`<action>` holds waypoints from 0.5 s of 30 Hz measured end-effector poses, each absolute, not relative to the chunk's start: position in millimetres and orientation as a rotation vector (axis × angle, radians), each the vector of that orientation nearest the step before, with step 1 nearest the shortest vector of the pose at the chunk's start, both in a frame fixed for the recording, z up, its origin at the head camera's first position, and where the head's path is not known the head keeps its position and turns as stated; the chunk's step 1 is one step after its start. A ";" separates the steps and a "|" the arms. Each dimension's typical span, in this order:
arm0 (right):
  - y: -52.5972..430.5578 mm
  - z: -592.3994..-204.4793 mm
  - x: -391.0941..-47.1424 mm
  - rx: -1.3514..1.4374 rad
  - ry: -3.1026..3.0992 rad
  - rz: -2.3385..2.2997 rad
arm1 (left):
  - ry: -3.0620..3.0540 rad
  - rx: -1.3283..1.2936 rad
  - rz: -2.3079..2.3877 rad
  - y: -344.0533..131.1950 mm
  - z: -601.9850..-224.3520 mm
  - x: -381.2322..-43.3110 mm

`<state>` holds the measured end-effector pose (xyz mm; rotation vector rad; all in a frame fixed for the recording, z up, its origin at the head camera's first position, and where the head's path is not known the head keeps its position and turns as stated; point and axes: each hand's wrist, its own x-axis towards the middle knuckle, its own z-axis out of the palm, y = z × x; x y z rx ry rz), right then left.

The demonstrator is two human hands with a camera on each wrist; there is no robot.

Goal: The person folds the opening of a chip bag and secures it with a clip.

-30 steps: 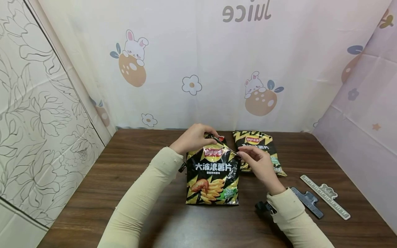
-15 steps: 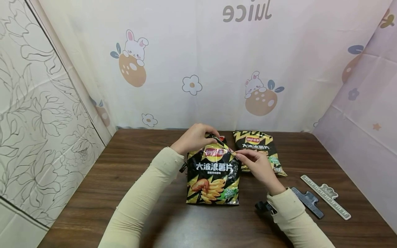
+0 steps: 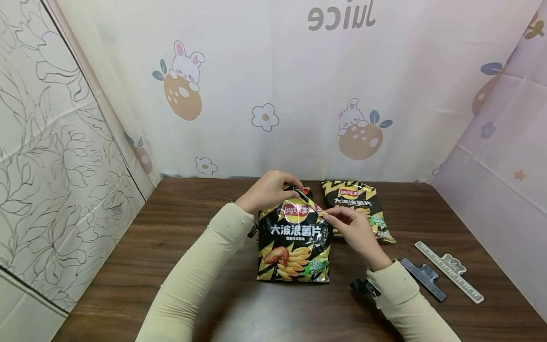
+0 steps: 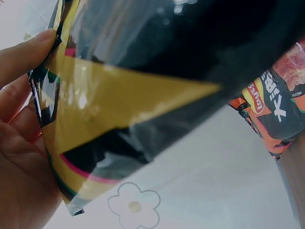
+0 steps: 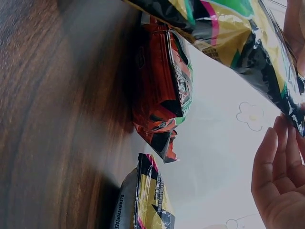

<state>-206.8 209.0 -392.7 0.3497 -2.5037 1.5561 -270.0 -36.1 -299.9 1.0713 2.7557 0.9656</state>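
A black and yellow potato chip bag [image 3: 294, 244] is held upright over the table, its front facing me. My left hand [image 3: 268, 192] pinches the top edge near its left corner; in the left wrist view the thumb of the left hand [image 4: 24, 62] presses on the film. At the top right corner, my right hand [image 3: 358, 232] pinches the edge between thumb and fingers. The top strip leans over between both hands. In the right wrist view, the fingers of the right hand [image 5: 281, 167] meet the corner of the chip bag [image 5: 238, 36].
Another black and yellow chip bag [image 3: 348, 194] lies behind on the right. A red chip bag [image 5: 159, 90] stands behind the held one, mostly hidden in the head view. A dark grey clip [image 3: 423, 279] and a pale clip [image 3: 448, 270] lie on the wooden table [image 3: 171, 266].
My right hand has shifted slightly left and down along the top edge, and the edge there has turned, showing a red and yellow strip. My left hand keeps its place.
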 end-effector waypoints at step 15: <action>203.3 -396.0 -209.2 0.348 -2.456 1.534 | 2.810 1.018 0.789 -40.5 -298.0 -274.1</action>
